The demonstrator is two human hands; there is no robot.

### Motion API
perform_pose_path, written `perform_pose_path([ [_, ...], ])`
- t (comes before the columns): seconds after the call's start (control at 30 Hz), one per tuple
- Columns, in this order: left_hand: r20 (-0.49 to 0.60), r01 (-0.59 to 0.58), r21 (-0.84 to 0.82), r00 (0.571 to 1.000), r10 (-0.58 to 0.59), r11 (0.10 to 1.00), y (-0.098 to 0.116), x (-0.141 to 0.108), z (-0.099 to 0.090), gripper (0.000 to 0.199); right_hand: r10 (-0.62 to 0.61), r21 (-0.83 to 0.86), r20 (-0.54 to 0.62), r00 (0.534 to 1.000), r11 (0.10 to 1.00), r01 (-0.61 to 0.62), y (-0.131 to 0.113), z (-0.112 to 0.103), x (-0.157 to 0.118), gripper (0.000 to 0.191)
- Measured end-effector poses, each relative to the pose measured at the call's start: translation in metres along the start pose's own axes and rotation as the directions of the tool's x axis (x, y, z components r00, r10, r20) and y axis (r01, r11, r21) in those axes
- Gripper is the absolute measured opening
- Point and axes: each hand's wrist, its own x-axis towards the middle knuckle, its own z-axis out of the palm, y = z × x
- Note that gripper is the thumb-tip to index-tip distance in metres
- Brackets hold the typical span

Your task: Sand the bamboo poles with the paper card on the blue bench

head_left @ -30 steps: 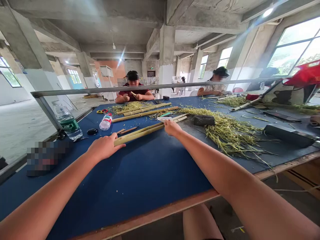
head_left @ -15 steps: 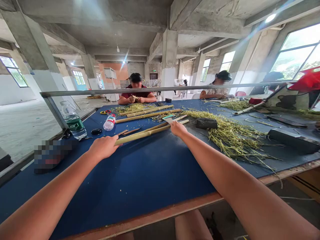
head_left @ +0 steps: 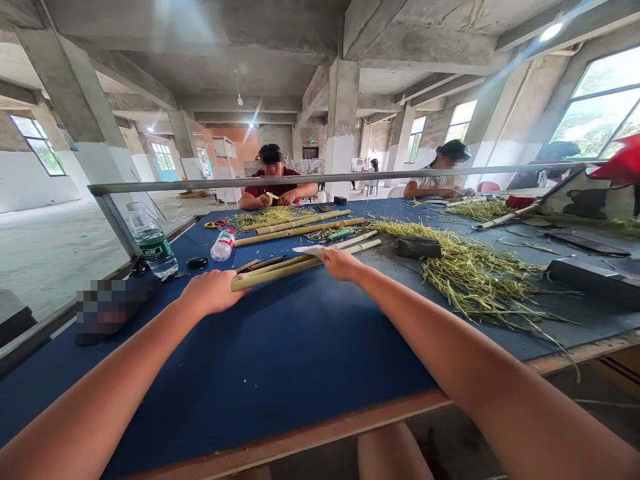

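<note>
My left hand (head_left: 216, 292) is closed around the near end of a pale bamboo stick (head_left: 287, 268), which slants away to the right over the blue tabletop. My right hand (head_left: 341, 262) is closed at the middle of that stick. From its fingers a thin, flat whitish piece (head_left: 307, 250) sticks out to the left, lying over the bamboo; its kind is unclear. A second, thinner bamboo stick (head_left: 357, 238) runs alongside, partly behind the hand. Just beyond lies a small teal object (head_left: 340, 235). Short brown sticks (head_left: 265, 262) are near my left hand.
Plastic bottles (head_left: 155, 243) (head_left: 223, 245) stand and lie at left, beside a black oval object (head_left: 197, 263). More bamboo poles (head_left: 300, 230) lie further back. Shavings (head_left: 465, 277) heap around a dark block (head_left: 419, 247) at right. A metal rail (head_left: 325, 177) crosses before two people.
My right hand has moved left and slightly nearer along the bamboo, uncovering the teal object. The whitish piece now shows over the stick. My left hand keeps its hold.
</note>
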Motion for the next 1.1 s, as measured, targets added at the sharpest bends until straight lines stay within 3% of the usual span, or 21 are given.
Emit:
perform_pose_path([
  [0.1, -0.011, 0.007, 0.017, 1.000, -0.007, 1.000, -0.001, 0.001, 0.002, 0.068, 0.185, -0.038, -0.007, 0.983, 0.982, -0.185, 0.023, -0.010, 0.000, 0.057],
  [0.2, -0.043, 0.019, 0.036, 0.999, -0.017, 0.999, -0.003, 0.003, 0.004, 0.051, 0.210, -0.049, -0.034, 0.977, 0.976, -0.212, 0.028, -0.011, -0.001, 0.060],
  [0.3, -0.041, 0.038, 0.039, 0.998, -0.037, 0.998, -0.007, 0.004, 0.005, 0.043, 0.139, -0.043, -0.039, 0.990, 0.989, -0.141, 0.016, -0.004, -0.002, 0.061],
  [0.57, -0.045, 0.073, 0.085, 0.997, -0.069, 0.994, -0.019, 0.008, 0.008, 0.048, -0.090, -0.010, -0.011, 0.996, 0.996, 0.090, -0.019, 0.008, -0.007, 0.061],
  [0.77, -0.092, 0.035, 0.100, 0.995, -0.025, 0.994, -0.018, 0.008, 0.009, 0.043, 0.160, -0.014, -0.027, 0.987, 0.987, -0.160, 0.009, -0.004, 0.000, 0.057],
  [0.87, -0.055, 0.030, 0.146, 0.998, -0.022, 0.989, -0.014, 0.004, 0.006, 0.039, 0.207, -0.018, -0.049, 0.977, 0.978, -0.208, 0.022, -0.009, 0.000, 0.060],
  [0.97, -0.053, 0.030, 0.157, 0.998, -0.022, 0.987, -0.010, 0.002, 0.004, 0.038, 0.154, -0.016, -0.065, 0.986, 0.988, -0.155, 0.012, -0.006, -0.003, 0.061],
  [1.1, -0.073, 0.007, 0.140, 0.997, 0.004, 0.990, -0.013, 0.005, 0.008, 0.038, -0.035, 0.004, -0.047, 0.998, 0.999, 0.035, -0.028, 0.012, -0.008, 0.061],
])
